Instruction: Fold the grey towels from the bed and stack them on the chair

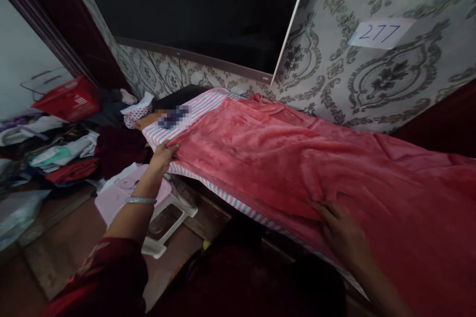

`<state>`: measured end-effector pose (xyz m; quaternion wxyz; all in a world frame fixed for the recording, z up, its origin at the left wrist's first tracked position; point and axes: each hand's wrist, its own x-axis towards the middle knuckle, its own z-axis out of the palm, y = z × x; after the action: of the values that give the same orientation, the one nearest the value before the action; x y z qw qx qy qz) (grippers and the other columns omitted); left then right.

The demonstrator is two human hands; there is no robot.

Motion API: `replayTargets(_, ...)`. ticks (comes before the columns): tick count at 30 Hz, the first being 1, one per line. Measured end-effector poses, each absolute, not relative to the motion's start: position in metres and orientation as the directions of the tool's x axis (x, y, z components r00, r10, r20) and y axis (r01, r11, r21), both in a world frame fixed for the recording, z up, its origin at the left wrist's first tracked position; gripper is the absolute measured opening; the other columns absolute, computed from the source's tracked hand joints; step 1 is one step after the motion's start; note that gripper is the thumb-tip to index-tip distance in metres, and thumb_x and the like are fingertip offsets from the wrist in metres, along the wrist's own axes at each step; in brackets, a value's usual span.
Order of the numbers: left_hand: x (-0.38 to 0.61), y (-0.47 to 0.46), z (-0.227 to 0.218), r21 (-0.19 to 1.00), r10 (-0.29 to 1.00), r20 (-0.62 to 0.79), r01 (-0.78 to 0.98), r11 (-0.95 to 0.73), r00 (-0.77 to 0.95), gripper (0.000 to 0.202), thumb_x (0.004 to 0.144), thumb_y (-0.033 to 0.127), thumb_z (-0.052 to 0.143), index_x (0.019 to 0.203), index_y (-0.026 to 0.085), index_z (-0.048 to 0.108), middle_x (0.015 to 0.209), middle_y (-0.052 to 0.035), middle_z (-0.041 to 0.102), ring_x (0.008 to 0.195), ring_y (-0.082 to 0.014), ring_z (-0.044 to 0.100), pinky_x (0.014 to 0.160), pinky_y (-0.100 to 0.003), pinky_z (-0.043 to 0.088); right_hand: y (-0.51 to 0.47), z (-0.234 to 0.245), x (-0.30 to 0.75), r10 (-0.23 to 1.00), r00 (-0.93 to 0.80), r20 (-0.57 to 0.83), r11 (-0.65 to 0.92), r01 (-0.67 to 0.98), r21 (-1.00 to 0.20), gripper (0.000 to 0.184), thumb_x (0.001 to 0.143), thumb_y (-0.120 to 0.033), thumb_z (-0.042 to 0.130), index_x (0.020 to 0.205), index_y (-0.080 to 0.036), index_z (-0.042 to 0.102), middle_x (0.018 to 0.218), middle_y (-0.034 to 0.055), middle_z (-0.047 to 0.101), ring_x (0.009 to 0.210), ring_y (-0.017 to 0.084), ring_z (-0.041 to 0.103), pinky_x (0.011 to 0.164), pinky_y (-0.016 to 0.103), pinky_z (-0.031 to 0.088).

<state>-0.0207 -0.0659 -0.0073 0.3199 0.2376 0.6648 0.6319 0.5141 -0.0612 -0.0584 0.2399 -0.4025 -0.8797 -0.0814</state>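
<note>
A plush pinkish-red blanket (pixel 238 153) lies spread along a long low surface, with soft creases across it. Beneath it, a striped cloth (pixel 208 101) in pink, grey and white shows at the far left end and along the near edge. My left hand (pixel 164 155), with a bangle on the wrist, pinches the blanket's left near corner. Farther right, my right hand (pixel 340 225) has its fingers closed on the blanket's near edge. A small pixelated dark object (pixel 173 118) rests on the striped cloth beyond my left hand.
A large dark television (pixel 197 5) hangs on the patterned wall behind. Below my left arm stands a pink and white plastic stool (pixel 122 193). Heaps of clothes (pixel 70 158) and a red basket (pixel 70 99) are at the left. A paper marked 277 (pixel 382 33) is on the wall.
</note>
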Motion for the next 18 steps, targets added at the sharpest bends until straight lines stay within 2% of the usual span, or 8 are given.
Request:
replayTargets(5,-0.023,-0.065,-0.001,0.99,0.728,-0.139,-0.091,0.105,-0.671,0.045,0.042,0.029,0.085,0.075,0.018,0.057,0.051,0.006,0.055,0.04,-0.0099,0.048,0.04,-0.022,0.041,-0.05,-0.05,0.515,0.77,-0.449,0.453,0.573,0.799,-0.182,0.045,0.086,-0.017,0.047,0.121,-0.027,0.074,0.12,0.0102,0.072,0.094,0.026,0.071,0.071,0.039,0.06)
replayTargets(8,-0.021,-0.064,0.003,0.985,0.73,-0.166,-0.083,0.149,-0.663,0.037,0.049,0.026,0.084,0.075,0.017,0.058,0.051,0.0055,0.055,0.04,-0.0098,0.048,0.039,-0.021,0.041,-0.033,-0.037,0.515,0.788,-0.41,0.46,0.559,0.789,-0.255,0.038,0.088,-0.022,0.046,0.112,-0.024,0.076,0.103,0.0095,0.076,0.083,0.026,0.071,0.068,0.039,0.058)
replayTargets(11,-0.016,-0.063,0.008,0.983,0.712,-0.167,-0.061,0.171,-0.682,0.032,0.056,0.02,0.083,0.075,0.015,0.057,0.053,0.0065,0.054,0.041,-0.0086,0.048,0.037,-0.018,0.04,-0.015,-0.007,0.517,0.763,-0.325,0.559,0.549,0.782,-0.294,0.033,0.09,-0.026,0.044,0.1,-0.023,0.075,0.086,0.008,0.075,0.074,0.025,0.068,0.066,0.037,0.055)
replayTargets(13,-0.012,-0.062,0.011,0.987,0.703,-0.149,-0.057,0.152,-0.695,0.027,0.062,0.015,0.079,0.076,0.016,0.055,0.053,0.0082,0.053,0.042,-0.0069,0.047,0.038,-0.015,0.04,-0.01,0.013,0.517,0.699,-0.22,0.681,0.517,0.813,-0.268,0.031,0.094,-0.027,0.044,0.102,-0.022,0.074,0.089,0.009,0.073,0.08,0.025,0.066,0.073,0.039,0.054)
replayTargets(15,-0.009,-0.06,0.014,0.989,0.701,-0.142,-0.071,0.129,-0.699,0.023,0.067,0.01,0.072,0.078,0.016,0.053,0.053,0.0094,0.053,0.043,-0.0063,0.047,0.039,-0.013,0.041,-0.013,0.021,0.516,0.625,-0.189,0.758,0.497,0.844,-0.2,0.029,0.096,-0.026,0.045,0.105,-0.021,0.073,0.094,0.0106,0.072,0.088,0.026,0.065,0.081,0.041,0.051)
replayTargets(18,-0.01,-0.057,0.014,0.989,0.67,-0.148,-0.097,0.113,-0.727,0.021,0.068,0.004,0.066,0.077,0.016,0.053,0.05,0.0091,0.052,0.042,-0.0078,0.047,0.038,-0.015,0.043,-0.026,0.0,0.516,0.647,-0.344,0.68,0.541,0.836,-0.092,0.031,0.096,-0.02,0.043,0.103,-0.021,0.074,0.089,0.0103,0.069,0.086,0.024,0.061,0.081,0.039,0.049)
